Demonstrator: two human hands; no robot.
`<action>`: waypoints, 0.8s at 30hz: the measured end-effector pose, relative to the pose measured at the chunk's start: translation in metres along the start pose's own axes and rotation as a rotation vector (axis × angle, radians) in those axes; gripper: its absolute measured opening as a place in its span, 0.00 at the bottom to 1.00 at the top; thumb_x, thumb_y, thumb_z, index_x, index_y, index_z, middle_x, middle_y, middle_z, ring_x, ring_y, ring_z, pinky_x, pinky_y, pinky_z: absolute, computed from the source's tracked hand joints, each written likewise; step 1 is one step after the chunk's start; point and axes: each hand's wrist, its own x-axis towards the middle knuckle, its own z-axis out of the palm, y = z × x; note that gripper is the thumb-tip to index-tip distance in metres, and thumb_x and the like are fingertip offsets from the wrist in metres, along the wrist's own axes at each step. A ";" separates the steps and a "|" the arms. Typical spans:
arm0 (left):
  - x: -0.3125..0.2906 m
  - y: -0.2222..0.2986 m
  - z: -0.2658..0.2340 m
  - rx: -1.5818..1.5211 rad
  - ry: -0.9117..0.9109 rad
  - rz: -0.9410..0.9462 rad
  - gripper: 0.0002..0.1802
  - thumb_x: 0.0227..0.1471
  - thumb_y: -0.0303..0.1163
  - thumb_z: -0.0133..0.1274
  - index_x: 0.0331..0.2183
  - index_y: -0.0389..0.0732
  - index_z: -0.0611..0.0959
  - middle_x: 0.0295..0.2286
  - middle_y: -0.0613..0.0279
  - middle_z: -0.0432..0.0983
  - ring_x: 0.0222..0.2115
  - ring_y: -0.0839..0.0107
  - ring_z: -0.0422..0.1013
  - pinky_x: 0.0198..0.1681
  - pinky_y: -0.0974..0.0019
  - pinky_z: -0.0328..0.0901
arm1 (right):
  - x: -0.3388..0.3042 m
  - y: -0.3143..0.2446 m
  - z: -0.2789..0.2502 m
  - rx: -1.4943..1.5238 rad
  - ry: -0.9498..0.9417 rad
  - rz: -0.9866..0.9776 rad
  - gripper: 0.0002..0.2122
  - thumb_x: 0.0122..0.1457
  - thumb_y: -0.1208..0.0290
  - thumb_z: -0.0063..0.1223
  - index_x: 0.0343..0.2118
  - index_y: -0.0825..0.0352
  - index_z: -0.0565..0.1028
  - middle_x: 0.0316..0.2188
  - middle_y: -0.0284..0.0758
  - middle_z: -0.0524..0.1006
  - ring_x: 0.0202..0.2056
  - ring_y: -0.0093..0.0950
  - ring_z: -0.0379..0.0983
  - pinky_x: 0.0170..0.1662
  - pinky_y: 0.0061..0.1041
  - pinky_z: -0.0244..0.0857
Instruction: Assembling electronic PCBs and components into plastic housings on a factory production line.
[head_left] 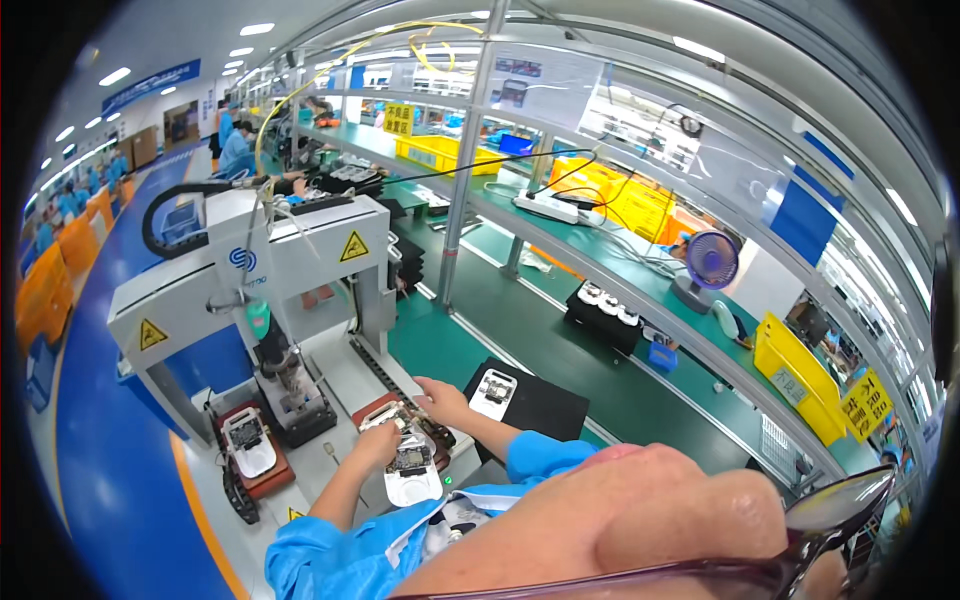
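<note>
White part with an exposed circuit board, seated in the right-hand fixture on the machine bed. Left hand grips its left edge; right hand rests fingers on the fixture's far end. A second part sits in the left fixture beneath the screwdriver head. A black tray lies to the right.

Near, both sleeves are bright blue. The machine is pale grey with yellow triangle labels. The worktop is green, the right bins yellow, the left floor blue with an orange stripe.
</note>
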 end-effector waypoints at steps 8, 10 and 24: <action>0.005 0.036 -0.025 -0.054 0.229 0.206 0.08 0.55 0.32 0.51 0.34 0.39 0.80 0.32 0.44 0.81 0.35 0.44 0.77 0.40 0.44 0.68 | -0.125 0.061 -0.160 -0.258 0.338 0.158 0.14 0.60 0.63 0.53 0.45 0.63 0.80 0.39 0.42 0.82 0.42 0.43 0.78 0.46 0.39 0.72; 0.003 0.091 -0.028 -0.246 0.210 0.316 0.06 0.54 0.31 0.53 0.32 0.39 0.80 0.28 0.44 0.80 0.32 0.43 0.77 0.37 0.45 0.68 | -0.175 0.064 -0.222 -0.419 0.457 0.174 0.13 0.60 0.63 0.52 0.44 0.62 0.81 0.40 0.42 0.82 0.44 0.43 0.77 0.47 0.41 0.72; -0.017 0.251 0.161 -1.006 -0.025 0.327 0.07 0.57 0.30 0.55 0.30 0.36 0.81 0.24 0.68 0.74 0.25 0.79 0.66 0.29 0.71 0.63 | -0.391 -0.065 -0.597 -1.102 1.096 0.088 0.10 0.60 0.65 0.55 0.40 0.61 0.81 0.34 0.40 0.81 0.40 0.43 0.78 0.43 0.41 0.73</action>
